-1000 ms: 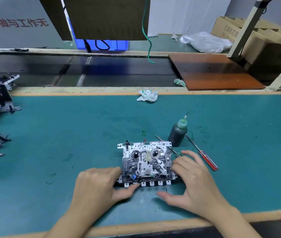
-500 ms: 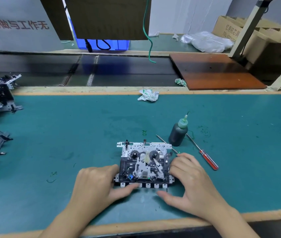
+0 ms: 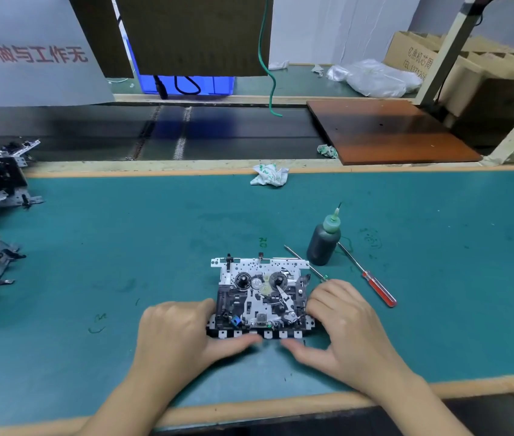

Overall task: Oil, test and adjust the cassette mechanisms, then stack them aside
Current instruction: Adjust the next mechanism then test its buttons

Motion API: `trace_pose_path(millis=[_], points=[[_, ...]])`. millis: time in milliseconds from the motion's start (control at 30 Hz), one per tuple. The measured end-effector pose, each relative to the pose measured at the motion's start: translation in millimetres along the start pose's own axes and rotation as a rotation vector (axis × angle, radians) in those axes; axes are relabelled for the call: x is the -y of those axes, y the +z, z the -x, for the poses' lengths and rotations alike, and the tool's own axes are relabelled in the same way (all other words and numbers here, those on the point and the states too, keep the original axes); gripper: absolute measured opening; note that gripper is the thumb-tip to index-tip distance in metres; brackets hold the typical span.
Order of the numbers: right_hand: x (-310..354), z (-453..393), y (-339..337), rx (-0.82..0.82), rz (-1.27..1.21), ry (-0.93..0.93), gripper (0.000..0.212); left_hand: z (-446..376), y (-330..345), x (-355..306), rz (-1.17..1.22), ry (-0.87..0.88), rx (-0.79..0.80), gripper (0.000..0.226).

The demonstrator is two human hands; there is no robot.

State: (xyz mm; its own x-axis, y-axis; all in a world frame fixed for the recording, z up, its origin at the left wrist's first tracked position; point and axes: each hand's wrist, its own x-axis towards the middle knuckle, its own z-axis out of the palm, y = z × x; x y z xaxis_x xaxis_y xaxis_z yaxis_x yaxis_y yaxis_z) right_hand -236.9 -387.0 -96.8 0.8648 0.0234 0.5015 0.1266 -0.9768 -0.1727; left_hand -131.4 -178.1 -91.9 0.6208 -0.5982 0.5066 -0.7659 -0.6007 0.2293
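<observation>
Metal cassette mechanism [image 3: 260, 298] sits gripped between my left hand [image 3: 180, 335] and right hand [image 3: 346, 322], thumbs at its near edge, probably steadying it for testing.

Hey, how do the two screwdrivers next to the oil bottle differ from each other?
The red-handled screwdriver lies right of the oil bottle, with its whole handle showing; the green-handled screwdriver lies left of it, its handle mostly hidden under the right hand. The green one sits beside the cassette mechanism; the red one lies farther off. Both lie flat with shafts pointing away.
</observation>
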Motion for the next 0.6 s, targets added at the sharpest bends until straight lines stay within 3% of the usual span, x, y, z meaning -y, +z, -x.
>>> trace_pose_path(millis=[300, 400, 533, 600], points=[[0.8, -0.8, -2.3, -0.056, 0.089, 0.058, 0.055, 6.2, -3.0, 0.7, 0.140, 0.183, 0.122, 0.067], [-0.6, -0.6, -2.9, -0.031, 0.043, 0.060, 0.053, 6.3, -3.1, -1.0, 0.096, 0.094, 0.127, 0.074], [-2.6, 1.1, -4.7, 0.013, 0.003, 0.000, 0.049, 4.2, -5.8, -2.4, 0.098, 0.042, 0.085, 0.058], [-0.2, -0.6, -5.6, 0.021, 0.005, 0.005, 0.050, 3.8, -8.8, -3.3, 0.111, 0.023, 0.082, 0.061]])
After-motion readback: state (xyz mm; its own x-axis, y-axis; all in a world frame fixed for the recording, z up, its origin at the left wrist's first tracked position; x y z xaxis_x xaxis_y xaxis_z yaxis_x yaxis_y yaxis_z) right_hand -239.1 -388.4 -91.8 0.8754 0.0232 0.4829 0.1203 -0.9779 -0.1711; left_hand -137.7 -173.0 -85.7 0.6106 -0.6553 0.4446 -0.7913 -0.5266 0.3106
